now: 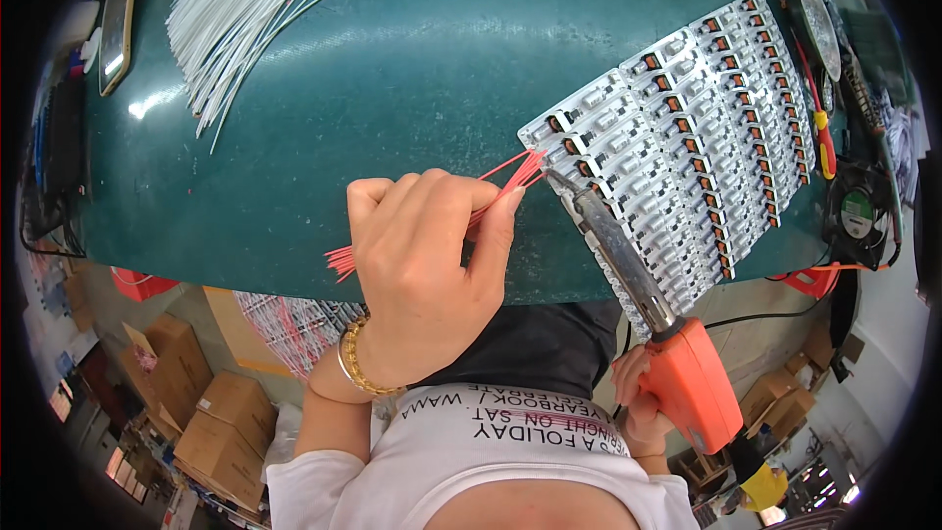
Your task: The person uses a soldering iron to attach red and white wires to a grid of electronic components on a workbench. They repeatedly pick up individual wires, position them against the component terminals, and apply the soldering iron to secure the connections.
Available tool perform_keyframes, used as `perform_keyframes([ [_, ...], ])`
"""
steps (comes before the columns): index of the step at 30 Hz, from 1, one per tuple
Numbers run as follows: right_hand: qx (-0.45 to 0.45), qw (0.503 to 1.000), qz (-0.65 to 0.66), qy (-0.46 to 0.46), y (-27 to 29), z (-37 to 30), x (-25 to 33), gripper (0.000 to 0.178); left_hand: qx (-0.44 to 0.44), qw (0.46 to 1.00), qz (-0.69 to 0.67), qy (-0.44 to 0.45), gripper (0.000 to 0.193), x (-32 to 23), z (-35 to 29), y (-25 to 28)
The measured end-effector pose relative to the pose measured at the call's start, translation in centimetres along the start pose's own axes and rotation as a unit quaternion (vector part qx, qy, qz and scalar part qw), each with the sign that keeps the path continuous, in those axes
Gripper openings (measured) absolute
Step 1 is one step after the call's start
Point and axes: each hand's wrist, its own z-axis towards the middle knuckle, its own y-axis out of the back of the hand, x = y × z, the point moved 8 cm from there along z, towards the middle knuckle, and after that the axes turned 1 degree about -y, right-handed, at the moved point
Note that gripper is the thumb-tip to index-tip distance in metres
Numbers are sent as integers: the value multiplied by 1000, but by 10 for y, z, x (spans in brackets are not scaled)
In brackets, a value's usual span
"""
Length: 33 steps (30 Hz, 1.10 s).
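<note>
The left hand (422,265) has its fingers (496,226) curled tight around a small bundle of red wires (510,175), whose ends fan out toward the soldering iron (628,270). The right hand (643,402) is wrapped around the iron's orange handle, its tip touching the near left corner of the panel of small white parts (687,128) by the table's (392,69) near edge. How many parts are already wired is hard to tell; none shows a lead. White wires (240,15) lie far left.

Dark green table (392,59), red wires (510,177), white wires (235,20), orange-handled soldering iron (692,383)
</note>
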Motion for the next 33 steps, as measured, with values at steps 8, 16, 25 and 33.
perform_keyframes([
  [8,5,983,-115,-143,-3,9,7,65,-13,1000,7,-6,18,-1,0,0],
  [16,101,977,-167,-89,-16,24,13,20,-9,1000,14,-4,18,-1,-1,-1],
  [25,-38,996,-81,11,17,-24,-25,15,-12,1000,15,-6,18,-2,-1,1],
  [33,91,974,-181,-100,-19,31,23,16,-82,996,-1,-40,14,-1,-1,9],
])
